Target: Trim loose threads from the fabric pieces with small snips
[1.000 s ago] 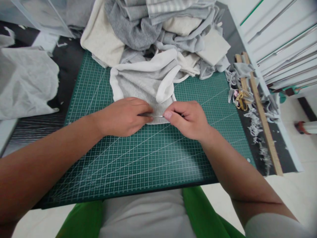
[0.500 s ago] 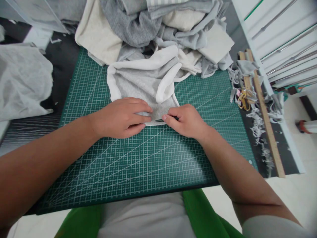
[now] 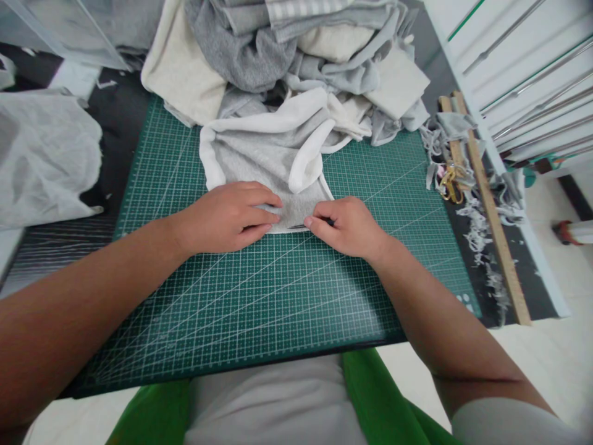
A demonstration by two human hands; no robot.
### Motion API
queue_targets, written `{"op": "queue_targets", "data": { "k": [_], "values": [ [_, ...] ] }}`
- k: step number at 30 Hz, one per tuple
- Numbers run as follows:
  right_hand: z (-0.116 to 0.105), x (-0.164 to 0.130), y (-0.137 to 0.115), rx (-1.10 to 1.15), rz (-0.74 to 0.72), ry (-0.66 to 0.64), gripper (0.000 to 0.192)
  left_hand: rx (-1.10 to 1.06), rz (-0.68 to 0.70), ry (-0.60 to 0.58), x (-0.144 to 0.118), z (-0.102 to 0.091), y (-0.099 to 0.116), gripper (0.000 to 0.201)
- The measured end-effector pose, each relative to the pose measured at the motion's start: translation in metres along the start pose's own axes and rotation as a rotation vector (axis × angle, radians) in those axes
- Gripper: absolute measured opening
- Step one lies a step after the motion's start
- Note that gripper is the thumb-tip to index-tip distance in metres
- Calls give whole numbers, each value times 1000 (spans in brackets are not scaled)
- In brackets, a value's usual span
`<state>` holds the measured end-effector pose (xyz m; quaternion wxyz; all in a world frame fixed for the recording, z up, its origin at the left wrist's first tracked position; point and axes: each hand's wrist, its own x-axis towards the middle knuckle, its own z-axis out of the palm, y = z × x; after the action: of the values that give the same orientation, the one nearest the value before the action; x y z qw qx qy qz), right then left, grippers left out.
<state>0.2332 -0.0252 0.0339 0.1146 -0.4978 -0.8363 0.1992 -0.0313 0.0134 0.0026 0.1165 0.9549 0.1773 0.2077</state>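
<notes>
A grey garment piece with white edging (image 3: 259, 145) lies on the green cutting mat (image 3: 259, 296), its near edge running between my hands. My left hand (image 3: 234, 216) rests on the near left part of this fabric, palm down, fingers stretched and slightly apart. At the near right corner, my right hand (image 3: 345, 225) is closed around a small dark thin-bladed tool (image 3: 298, 227) that looks like thread snips. Its narrow tip points left along the fabric's edge; the rest is hidden inside my fist.
Behind the garment rises a heap of grey and cream fabrics (image 3: 259, 49). To the right are wooden strips (image 3: 495, 216), gold-handled scissors (image 3: 450, 184) and fabric scraps (image 3: 475, 228). Pale grey cloth (image 3: 46, 157) lies at left, near a translucent bin (image 3: 83, 31).
The tool's two spread blades have come together into one thin line. Both hands stay nearly in place on the fabric; the view has shifted slightly.
</notes>
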Motion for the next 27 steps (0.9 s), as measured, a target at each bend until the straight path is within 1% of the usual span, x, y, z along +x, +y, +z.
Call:
{"op": "queue_targets", "data": {
  "k": [6, 11, 16, 27],
  "values": [
    [-2, 4, -6, -21, 28, -26, 36, 6, -12, -15, -1, 0, 0, 24],
    [-4, 7, -12, -108, 41, -64, 33, -2, 0, -12, 0, 0, 0, 24],
    [-5, 8, -17, -181, 51, -97, 34, -2, -1, -14, 0, 0, -1, 23],
    [-6, 9, -20, -240, 81, -120, 34, 15, 10, 11, 0, 2, -1, 25]
  ]
}}
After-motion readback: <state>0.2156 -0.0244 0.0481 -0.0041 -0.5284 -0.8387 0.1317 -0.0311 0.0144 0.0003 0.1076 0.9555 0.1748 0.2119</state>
